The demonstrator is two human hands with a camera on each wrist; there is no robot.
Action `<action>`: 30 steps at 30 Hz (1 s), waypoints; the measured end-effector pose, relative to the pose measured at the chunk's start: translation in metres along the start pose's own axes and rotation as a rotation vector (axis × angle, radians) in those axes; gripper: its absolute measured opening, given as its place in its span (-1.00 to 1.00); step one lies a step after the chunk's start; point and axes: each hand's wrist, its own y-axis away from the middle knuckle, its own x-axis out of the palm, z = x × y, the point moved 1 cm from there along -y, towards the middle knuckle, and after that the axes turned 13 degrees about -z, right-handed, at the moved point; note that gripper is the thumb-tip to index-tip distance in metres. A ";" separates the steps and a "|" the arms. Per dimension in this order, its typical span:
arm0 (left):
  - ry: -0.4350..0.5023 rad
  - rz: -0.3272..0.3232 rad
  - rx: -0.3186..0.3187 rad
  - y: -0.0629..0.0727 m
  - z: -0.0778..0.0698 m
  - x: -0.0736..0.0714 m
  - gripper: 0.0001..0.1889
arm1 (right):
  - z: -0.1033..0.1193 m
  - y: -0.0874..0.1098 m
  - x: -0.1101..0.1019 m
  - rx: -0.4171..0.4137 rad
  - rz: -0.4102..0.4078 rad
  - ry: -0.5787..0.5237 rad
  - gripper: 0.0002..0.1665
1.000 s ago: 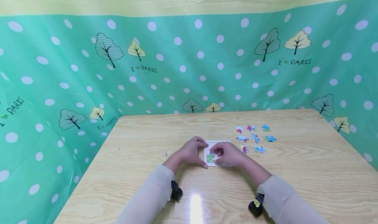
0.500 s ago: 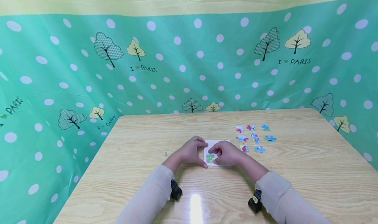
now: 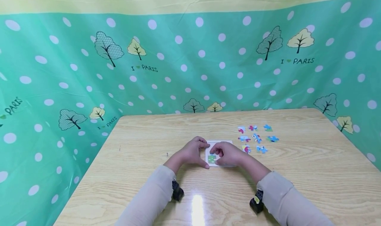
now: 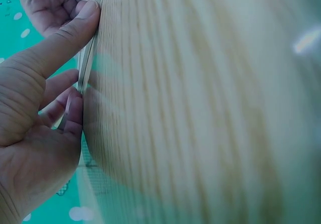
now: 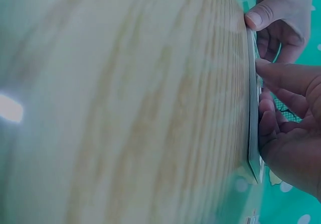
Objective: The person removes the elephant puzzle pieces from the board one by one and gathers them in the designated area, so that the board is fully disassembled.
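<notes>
A small white puzzle frame lies flat on the table. My left hand holds its left side, thumb at the near edge and fingers at the far part. In the left wrist view that thumb meets the rim of the frame. A green puzzle piece with pale spots sits in the lower left of the frame. Over it, the curled fingers of my right hand pinch a puzzle piece, mostly hidden, with a bit of blue showing. The right wrist view has the right hand low against the frame.
Several loose puzzle pieces lie in rough rows right of and beyond the frame. A tiny dark speck is on the wooden table to the left. A green dotted curtain hangs behind the table.
The right hand has shifted slightly left and its forearm a little inward, fingers staying over the green piece. The left hand keeps its place at the frame.
</notes>
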 end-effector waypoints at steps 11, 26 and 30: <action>-0.007 0.004 -0.004 -0.001 -0.001 0.002 -0.08 | -0.001 0.004 0.000 -0.044 -0.023 -0.044 -0.64; -0.015 0.005 -0.012 0.000 0.000 0.001 -0.07 | -0.007 0.007 -0.005 -0.008 -0.104 -0.165 -0.68; -0.017 0.004 -0.001 0.000 0.001 0.001 -0.06 | -0.009 0.009 -0.008 0.032 -0.126 -0.211 -0.67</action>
